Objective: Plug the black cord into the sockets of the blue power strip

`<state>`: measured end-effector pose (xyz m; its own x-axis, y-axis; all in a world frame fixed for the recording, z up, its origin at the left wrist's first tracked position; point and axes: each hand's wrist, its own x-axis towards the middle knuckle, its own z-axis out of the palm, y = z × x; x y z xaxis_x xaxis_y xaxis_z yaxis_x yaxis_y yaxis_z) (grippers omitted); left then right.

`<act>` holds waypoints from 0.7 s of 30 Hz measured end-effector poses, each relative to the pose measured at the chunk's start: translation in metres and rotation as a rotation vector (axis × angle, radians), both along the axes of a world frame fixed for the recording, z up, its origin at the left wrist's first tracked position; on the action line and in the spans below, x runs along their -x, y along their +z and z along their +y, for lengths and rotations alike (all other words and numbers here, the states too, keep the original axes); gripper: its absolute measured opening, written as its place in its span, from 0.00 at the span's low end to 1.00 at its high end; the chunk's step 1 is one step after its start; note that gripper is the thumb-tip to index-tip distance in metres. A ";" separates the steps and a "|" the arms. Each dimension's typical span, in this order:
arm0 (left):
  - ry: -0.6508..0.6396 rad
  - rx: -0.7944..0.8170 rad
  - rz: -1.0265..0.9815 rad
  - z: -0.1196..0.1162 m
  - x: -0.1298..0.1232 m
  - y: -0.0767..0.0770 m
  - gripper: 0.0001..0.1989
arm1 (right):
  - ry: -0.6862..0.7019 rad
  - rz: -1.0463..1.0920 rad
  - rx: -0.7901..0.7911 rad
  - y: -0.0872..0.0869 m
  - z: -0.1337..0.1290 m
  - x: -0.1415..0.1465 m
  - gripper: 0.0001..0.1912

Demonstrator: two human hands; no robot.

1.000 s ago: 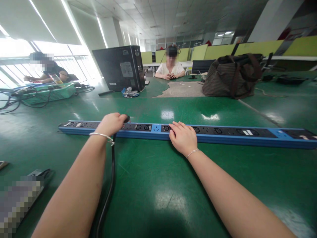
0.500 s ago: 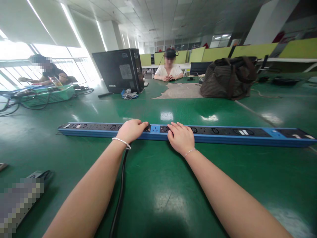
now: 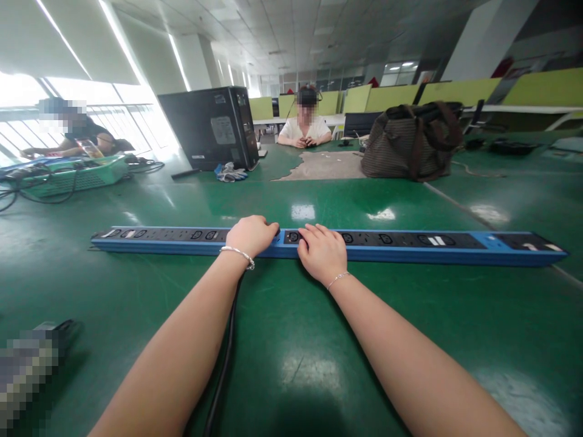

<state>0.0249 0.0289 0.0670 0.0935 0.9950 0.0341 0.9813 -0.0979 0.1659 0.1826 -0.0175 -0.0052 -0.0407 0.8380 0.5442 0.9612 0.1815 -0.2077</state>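
A long blue power strip with black socket panels lies across the green table in front of me. My left hand is closed over it, left of the middle, around a black plug that is mostly hidden by the fingers. A black cable runs from under that hand towards the bottom of the view. The thumb is at the light blue socket section, which the hand partly covers. Just to the right, my right hand grips the strip, fingers over its top and thumb near the front edge.
A black computer case, a pair of gloves and a brown bag stand farther back. A green basket with cables is at the left. A blurred object lies front left. Two other people sit beyond the table.
My left hand has moved right along the strip with the plug, now partly over the light blue socket section. My right hand keeps its place on the strip. The view has shifted slightly.
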 end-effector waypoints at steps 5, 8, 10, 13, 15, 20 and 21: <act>-0.006 0.028 0.068 -0.003 -0.004 0.001 0.24 | 0.003 0.020 -0.012 -0.001 0.000 0.000 0.19; 0.004 0.014 0.092 -0.005 -0.007 -0.001 0.24 | 0.000 0.016 -0.005 -0.001 0.000 -0.001 0.19; 0.004 0.006 0.102 -0.007 -0.009 -0.003 0.24 | 0.007 0.012 0.002 0.001 0.000 0.000 0.19; 0.017 0.011 0.108 -0.008 -0.014 -0.003 0.23 | 0.129 0.005 -0.012 0.004 -0.001 0.005 0.22; 0.007 0.019 0.123 -0.008 -0.013 0.000 0.23 | 0.274 -0.002 -0.020 0.006 -0.002 0.012 0.26; -0.368 0.398 0.037 -0.012 0.013 0.015 0.25 | 0.402 0.018 0.053 0.005 -0.004 0.023 0.31; -0.399 0.394 -0.016 -0.012 0.021 0.015 0.24 | 0.402 0.018 0.060 0.004 -0.004 0.023 0.31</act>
<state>0.0035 0.0168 0.0816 0.4678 0.8204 -0.3288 0.8780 -0.3886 0.2795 0.1596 -0.0219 -0.0009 -0.3622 0.7877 0.4983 0.8122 0.5291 -0.2459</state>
